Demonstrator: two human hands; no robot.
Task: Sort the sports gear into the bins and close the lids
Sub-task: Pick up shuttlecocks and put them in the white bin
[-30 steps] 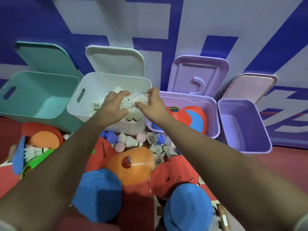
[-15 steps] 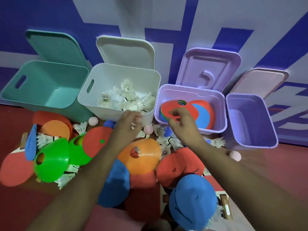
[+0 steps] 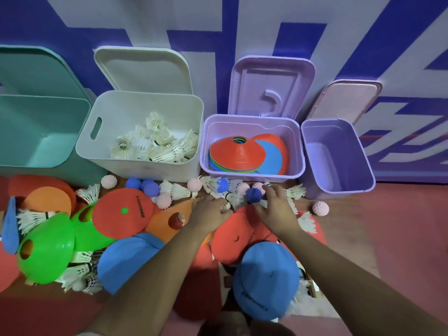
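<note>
We are on the shuttlecock step. A heap already lies inside the white bin (image 3: 148,169). More shuttlecocks (image 3: 180,191) are scattered on the floor (image 3: 400,226) just in front of that bin's right front corner, mixed with spiky balls (image 3: 194,185).

Our left hand (image 3: 211,212) is low over that scatter. Its fingers are curled with something white at their tips, but blur keeps us from telling whether they grasp it. Our right hand (image 3: 275,210), further from the bin, rests spread and released on the feathers beside a dark blue ball (image 3: 254,195).

We judge the shuttlecocks very light and their feather skirts easily crushed. We would pinch each by the firm cork end, or scoop several loosely.
</note>
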